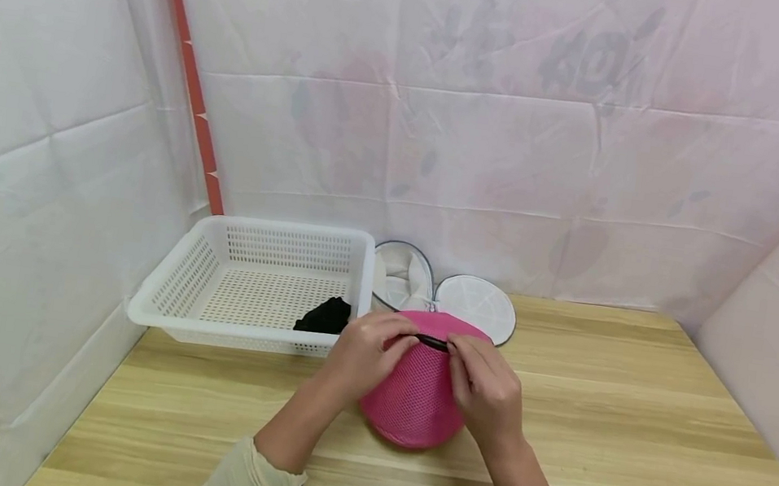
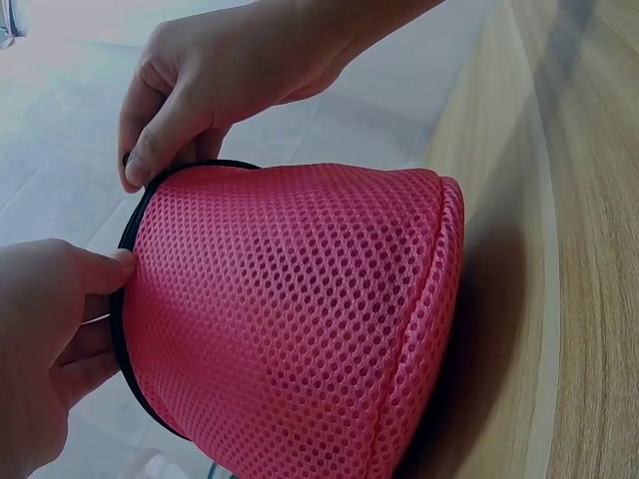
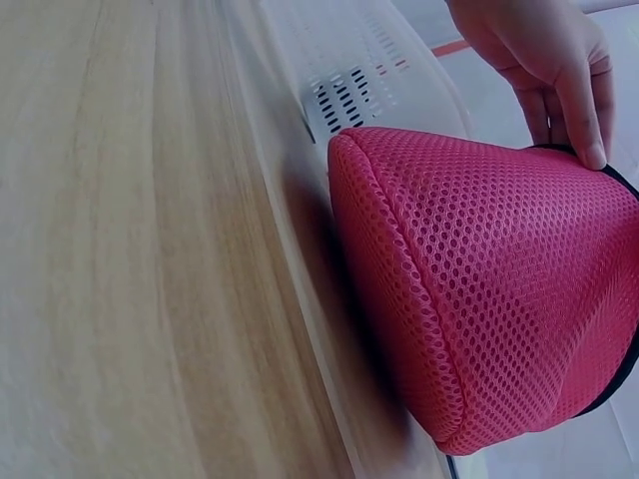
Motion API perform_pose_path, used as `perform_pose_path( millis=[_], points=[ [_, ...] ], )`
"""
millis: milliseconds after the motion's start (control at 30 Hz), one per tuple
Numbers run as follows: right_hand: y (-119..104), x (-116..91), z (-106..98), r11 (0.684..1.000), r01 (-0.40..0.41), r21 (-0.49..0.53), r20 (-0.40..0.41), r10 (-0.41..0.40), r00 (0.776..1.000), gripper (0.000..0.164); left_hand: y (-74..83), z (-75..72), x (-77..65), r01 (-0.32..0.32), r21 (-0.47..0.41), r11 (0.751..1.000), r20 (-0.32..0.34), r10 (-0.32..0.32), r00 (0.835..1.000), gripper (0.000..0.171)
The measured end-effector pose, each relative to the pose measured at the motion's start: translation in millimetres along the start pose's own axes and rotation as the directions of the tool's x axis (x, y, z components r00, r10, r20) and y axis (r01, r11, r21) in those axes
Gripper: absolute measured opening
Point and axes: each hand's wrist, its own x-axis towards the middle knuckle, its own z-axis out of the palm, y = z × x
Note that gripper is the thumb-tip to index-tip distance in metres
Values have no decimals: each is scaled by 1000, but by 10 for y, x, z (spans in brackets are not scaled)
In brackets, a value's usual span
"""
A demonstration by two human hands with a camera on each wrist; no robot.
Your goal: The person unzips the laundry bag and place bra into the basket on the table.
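Pink tapered mesh bag [image 1: 413, 398], black rim [image 1: 432, 342], pinching fingers [image 1: 389, 324]

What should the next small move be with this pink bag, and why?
I'd probably ease the right hand along the black edging of the pink mesh bag, away from the left hand: both pinch that edging close together, and no opening shows plainly.

The pink bag [image 2: 290, 309] (both wrist views) is cropped.
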Motion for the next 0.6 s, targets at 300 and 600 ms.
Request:
perform_pose_path(
  millis=[300, 600],
  points=[
    [-48, -12, 7, 997, -75, 24, 21, 74, 997, 26, 85, 42, 4, -55, 3, 998, 51, 55, 997, 18],
    [-61, -11, 16, 978, -192, 87, 91, 184, 979, 18, 120, 67, -15, -115, 113, 987, 94, 104, 990, 19]
  ],
)
